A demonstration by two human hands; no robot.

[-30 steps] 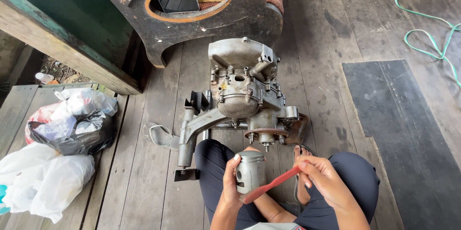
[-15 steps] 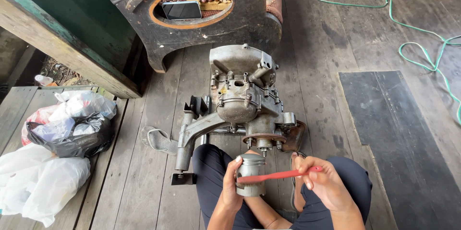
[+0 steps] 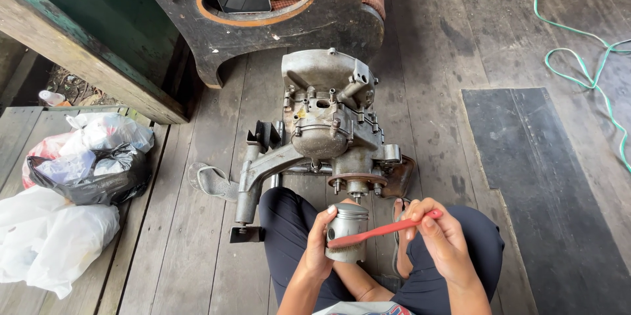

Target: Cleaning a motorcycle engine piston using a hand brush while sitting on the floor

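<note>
Left hand wrapping its grip around a metal piston, right hand pinching a red toothbrush (bristles touching the piston), engine sitting just beyond on the wooden floor

Plank floor carries engine, plastic bags, green hose, dark mat.

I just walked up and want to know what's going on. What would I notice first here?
First, the big grey metal engine lying on the wooden plank floor, right in front of the seated person's knees. Next, just below it, the left hand wraps round a shiny metal piston, while the right hand lays a red toothbrush across it. Off to the left lie plastic bags, black and white.
</note>
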